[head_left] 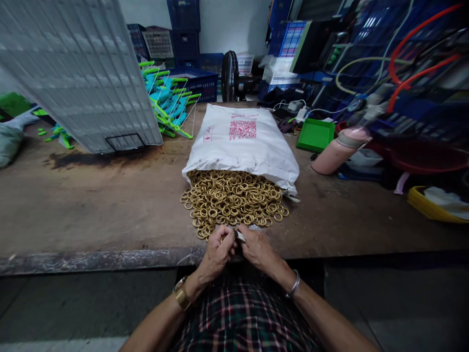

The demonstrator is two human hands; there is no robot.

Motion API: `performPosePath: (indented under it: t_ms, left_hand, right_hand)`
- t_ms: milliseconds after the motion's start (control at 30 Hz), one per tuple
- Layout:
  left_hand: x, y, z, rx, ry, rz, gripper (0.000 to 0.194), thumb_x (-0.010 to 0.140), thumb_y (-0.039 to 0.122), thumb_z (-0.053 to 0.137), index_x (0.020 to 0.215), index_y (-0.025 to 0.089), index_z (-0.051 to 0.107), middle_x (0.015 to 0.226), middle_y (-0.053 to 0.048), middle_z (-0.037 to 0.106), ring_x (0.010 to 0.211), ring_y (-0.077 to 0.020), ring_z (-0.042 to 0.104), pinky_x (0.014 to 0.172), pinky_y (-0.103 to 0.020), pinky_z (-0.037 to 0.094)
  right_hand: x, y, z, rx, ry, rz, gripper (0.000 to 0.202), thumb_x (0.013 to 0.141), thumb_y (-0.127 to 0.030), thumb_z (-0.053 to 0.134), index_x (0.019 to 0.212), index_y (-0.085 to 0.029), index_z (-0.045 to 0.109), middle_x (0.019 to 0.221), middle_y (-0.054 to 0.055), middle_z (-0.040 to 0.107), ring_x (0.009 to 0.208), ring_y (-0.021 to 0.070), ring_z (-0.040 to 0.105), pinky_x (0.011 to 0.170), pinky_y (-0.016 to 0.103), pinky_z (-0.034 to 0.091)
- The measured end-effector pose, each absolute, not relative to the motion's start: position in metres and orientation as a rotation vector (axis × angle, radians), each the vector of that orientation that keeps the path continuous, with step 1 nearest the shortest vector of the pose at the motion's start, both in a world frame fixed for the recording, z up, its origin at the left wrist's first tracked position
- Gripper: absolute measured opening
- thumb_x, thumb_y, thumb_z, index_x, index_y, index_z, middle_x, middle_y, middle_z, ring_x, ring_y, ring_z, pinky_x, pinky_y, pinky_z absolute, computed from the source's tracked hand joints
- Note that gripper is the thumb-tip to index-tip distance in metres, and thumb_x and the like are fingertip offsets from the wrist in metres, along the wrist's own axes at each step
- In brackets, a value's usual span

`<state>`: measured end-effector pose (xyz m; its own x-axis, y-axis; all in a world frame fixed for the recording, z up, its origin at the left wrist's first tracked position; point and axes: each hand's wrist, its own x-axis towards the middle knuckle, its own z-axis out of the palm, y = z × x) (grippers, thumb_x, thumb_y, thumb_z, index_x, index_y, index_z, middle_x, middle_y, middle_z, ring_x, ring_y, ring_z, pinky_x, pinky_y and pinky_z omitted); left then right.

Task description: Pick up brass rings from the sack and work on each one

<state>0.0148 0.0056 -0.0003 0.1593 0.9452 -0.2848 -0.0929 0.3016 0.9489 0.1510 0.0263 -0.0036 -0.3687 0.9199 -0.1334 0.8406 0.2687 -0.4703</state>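
Note:
A heap of gold-coloured rings (234,200) spills from the open mouth of a white woven sack (234,142) onto the table. At the near edge of the heap, my left hand (219,248) is closed in a pinch; a bit of gold shows at its fingers, seemingly a ring, mostly hidden. Close beside it, my right hand (258,249) is closed around a small, pale, flat tool (240,236), which looks like a small knife. The tool points toward the left fingers. Its tip is hard to make out.
A grey ribbed panel (80,73) stands on the wooden table (110,210) at left, before green and blue plastic parts (170,105). To the right are a green tray (315,135), a pink bottle (340,150) and a yellow basket (436,205). Behind stands a black fan (230,76).

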Motion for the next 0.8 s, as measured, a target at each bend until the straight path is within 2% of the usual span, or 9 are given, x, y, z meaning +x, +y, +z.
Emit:
performPosePath:
  t_ms: [233,433,500,600,700,767,800]
  left_hand:
    - [0.005,-0.001,-0.001,0.888,1.073,0.94,0.034,0.076,0.051,0.051,0.073,0.018,0.045,0.059,0.004,0.047,0.046,-0.0064,0.042,0.041,-0.016,0.031]
    - [0.003,-0.006,0.019,0.785,0.892,0.908,0.027,0.077,0.043,0.055,0.074,0.017,0.047,0.059,0.004,0.05,0.045,-0.0051,0.044,0.038,-0.014,0.029]
    - [0.004,-0.003,0.018,0.676,0.838,0.965,0.026,0.075,0.041,0.057,0.073,0.017,0.046,0.059,0.004,0.05,0.043,-0.0049,0.042,0.036,-0.014,0.028]
    - [0.005,0.002,0.01,0.567,0.802,1.046,0.028,0.075,0.042,0.058,0.072,0.016,0.047,0.06,0.003,0.052,0.041,-0.0048,0.042,0.034,-0.015,0.029]
    - [0.005,0.005,0.003,0.504,0.804,1.072,0.031,0.076,0.045,0.056,0.071,0.015,0.048,0.062,0.001,0.053,0.042,-0.0051,0.043,0.034,-0.015,0.03]
    - [0.004,0.005,0.001,0.456,0.829,1.06,0.032,0.076,0.045,0.056,0.073,0.014,0.05,0.063,0.001,0.054,0.043,-0.005,0.044,0.034,-0.015,0.03]
    - [0.003,0.005,0.001,0.442,0.847,1.048,0.031,0.075,0.044,0.057,0.076,0.013,0.052,0.063,0.001,0.053,0.043,-0.0047,0.044,0.035,-0.014,0.029]
  right_hand:
    - [0.142,0.029,-0.012,-1.743,-2.377,0.663,0.022,0.072,-0.007,0.041,0.089,-0.016,0.05,0.072,0.005,0.061,0.059,0.0132,0.05,0.053,0.025,0.022]
    - [0.145,0.039,-0.014,-1.676,-2.269,0.679,0.012,0.078,-0.016,0.039,0.083,-0.016,0.051,0.066,0.003,0.056,0.055,0.0124,0.045,0.051,0.025,0.022]
    - [0.144,0.04,-0.011,-1.615,-2.115,0.818,0.015,0.081,-0.02,0.036,0.076,-0.017,0.051,0.063,0.001,0.053,0.055,0.0118,0.044,0.052,0.023,0.026]
    - [0.139,0.039,-0.007,-1.546,-1.745,1.238,0.022,0.082,-0.028,0.035,0.071,-0.017,0.052,0.057,-0.002,0.05,0.05,0.0096,0.042,0.049,0.021,0.031]
    - [0.134,0.035,-0.004,-1.38,-1.472,1.669,0.027,0.082,-0.036,0.035,0.075,-0.018,0.054,0.054,-0.005,0.049,0.037,0.006,0.03,0.038,0.019,0.023]
    - [0.132,0.033,-0.003,-1.307,-1.4,1.753,0.029,0.082,-0.04,0.036,0.075,-0.018,0.054,0.055,-0.005,0.049,0.034,0.0047,0.025,0.035,0.019,0.019]
    - [0.132,0.032,-0.004,-1.295,-1.404,1.727,0.028,0.081,-0.04,0.038,0.075,-0.017,0.054,0.056,-0.005,0.05,0.036,0.0047,0.027,0.036,0.018,0.021]
